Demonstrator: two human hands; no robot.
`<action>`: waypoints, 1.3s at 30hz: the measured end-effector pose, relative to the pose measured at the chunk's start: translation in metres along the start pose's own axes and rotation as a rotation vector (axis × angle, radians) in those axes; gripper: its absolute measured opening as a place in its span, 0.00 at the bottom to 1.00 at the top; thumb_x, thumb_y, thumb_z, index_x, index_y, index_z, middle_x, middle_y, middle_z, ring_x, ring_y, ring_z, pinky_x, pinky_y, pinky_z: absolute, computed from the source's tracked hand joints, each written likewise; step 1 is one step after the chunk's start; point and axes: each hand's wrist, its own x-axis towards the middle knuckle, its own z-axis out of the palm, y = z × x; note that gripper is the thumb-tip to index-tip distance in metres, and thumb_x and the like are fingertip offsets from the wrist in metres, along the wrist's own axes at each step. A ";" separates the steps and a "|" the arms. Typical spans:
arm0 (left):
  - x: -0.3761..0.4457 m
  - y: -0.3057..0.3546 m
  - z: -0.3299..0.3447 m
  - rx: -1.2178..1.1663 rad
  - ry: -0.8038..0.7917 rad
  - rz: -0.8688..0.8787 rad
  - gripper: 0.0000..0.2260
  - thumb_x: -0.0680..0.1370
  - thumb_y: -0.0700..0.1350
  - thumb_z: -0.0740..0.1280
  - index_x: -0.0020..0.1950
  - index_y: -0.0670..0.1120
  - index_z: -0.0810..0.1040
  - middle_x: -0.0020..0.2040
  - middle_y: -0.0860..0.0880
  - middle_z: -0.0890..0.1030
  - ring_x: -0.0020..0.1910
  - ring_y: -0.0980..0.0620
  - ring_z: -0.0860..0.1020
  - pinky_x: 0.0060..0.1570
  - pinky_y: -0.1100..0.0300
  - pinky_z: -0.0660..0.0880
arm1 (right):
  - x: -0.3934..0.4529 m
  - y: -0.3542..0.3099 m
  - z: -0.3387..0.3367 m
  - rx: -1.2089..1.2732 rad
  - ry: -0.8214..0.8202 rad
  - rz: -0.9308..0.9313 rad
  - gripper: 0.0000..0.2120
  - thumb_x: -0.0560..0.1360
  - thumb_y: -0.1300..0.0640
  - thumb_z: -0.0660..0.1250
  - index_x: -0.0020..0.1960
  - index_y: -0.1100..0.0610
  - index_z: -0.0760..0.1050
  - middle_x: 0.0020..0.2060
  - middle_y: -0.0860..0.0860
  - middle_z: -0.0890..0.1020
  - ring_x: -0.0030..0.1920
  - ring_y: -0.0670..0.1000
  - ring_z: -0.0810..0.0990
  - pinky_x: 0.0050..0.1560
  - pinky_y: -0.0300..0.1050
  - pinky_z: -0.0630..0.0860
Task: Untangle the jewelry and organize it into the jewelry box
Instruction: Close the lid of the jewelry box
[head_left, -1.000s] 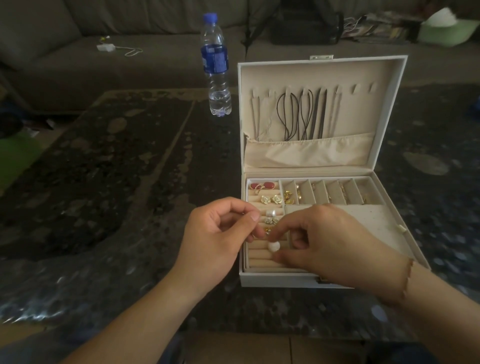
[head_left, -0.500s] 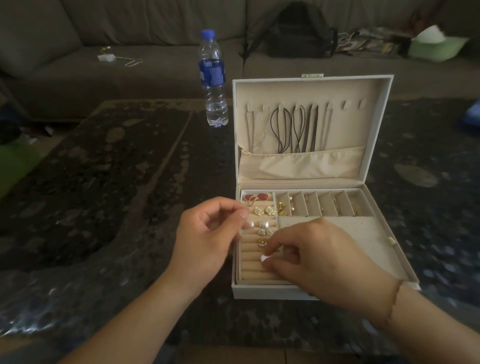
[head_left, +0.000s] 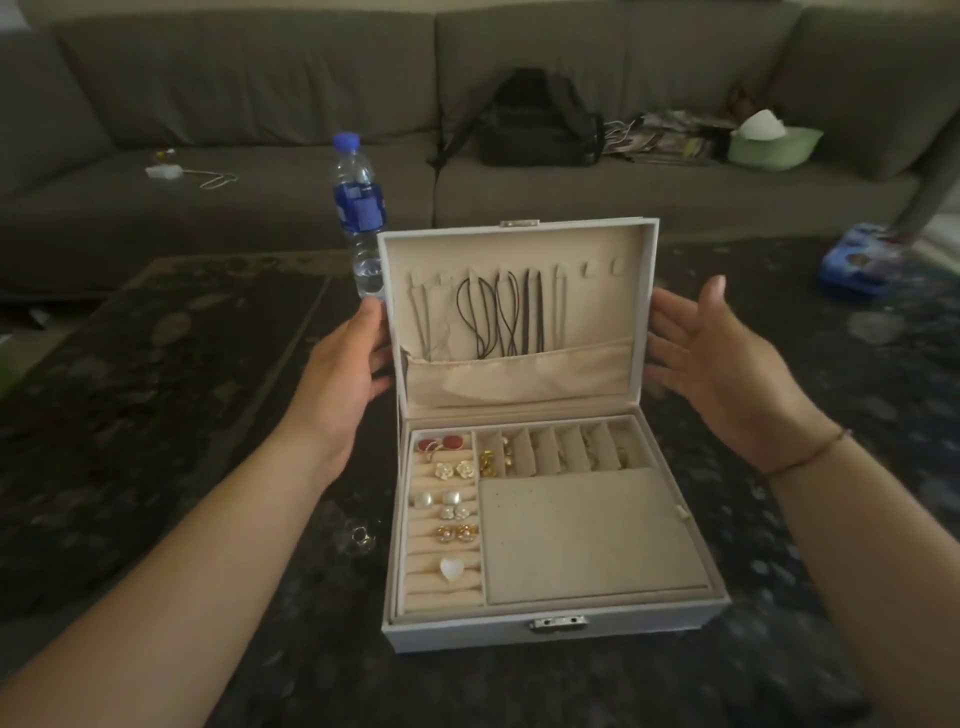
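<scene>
A white jewelry box (head_left: 613, 629) stands open on the dark table, its lid (head_left: 519, 249) upright with dark cords (head_left: 498, 317) hanging inside. Earrings sit in the left ring rolls, among them a white heart piece (head_left: 450, 568), red studs (head_left: 440, 443) and pearl ones (head_left: 436, 499). Gold pieces (head_left: 493, 460) lie in the small top compartments. My left hand (head_left: 353, 374) touches the lid's left edge with straight fingers. My right hand (head_left: 727, 364) is spread beside the lid's right edge, palm toward it, holding nothing. A small ring-like piece (head_left: 362, 535) lies on the table left of the box.
A water bottle (head_left: 358, 208) stands behind the lid's left corner. The grey sofa (head_left: 260, 93) behind carries a black backpack (head_left: 535, 124), magazines, a green bowl (head_left: 774, 145) and a white charger (head_left: 166, 171). A blue packet (head_left: 862, 260) lies at the far right.
Both hands have left the ring rolls and moved up to either side of the lid. The white heart piece now sits in the lower roll. The view has drawn back.
</scene>
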 end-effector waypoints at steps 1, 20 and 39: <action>-0.001 0.001 0.001 0.000 0.008 0.000 0.13 0.84 0.58 0.51 0.52 0.63 0.76 0.43 0.70 0.82 0.45 0.73 0.79 0.49 0.63 0.71 | -0.002 0.000 0.001 -0.038 0.020 -0.010 0.41 0.71 0.29 0.49 0.77 0.52 0.63 0.72 0.46 0.71 0.72 0.50 0.69 0.74 0.59 0.62; -0.097 -0.017 -0.001 0.153 -0.044 -0.007 0.35 0.77 0.35 0.67 0.57 0.78 0.62 0.63 0.67 0.71 0.66 0.59 0.72 0.63 0.58 0.72 | -0.105 0.005 -0.005 -0.161 -0.002 -0.124 0.41 0.63 0.20 0.59 0.68 0.43 0.72 0.66 0.41 0.77 0.66 0.49 0.76 0.70 0.63 0.67; -0.154 -0.073 0.002 0.301 0.093 -0.010 0.16 0.81 0.59 0.62 0.68 0.63 0.69 0.69 0.67 0.69 0.66 0.72 0.67 0.68 0.67 0.65 | -0.161 0.051 0.017 -0.463 0.201 0.063 0.25 0.77 0.46 0.65 0.73 0.44 0.67 0.69 0.40 0.71 0.67 0.52 0.72 0.65 0.54 0.73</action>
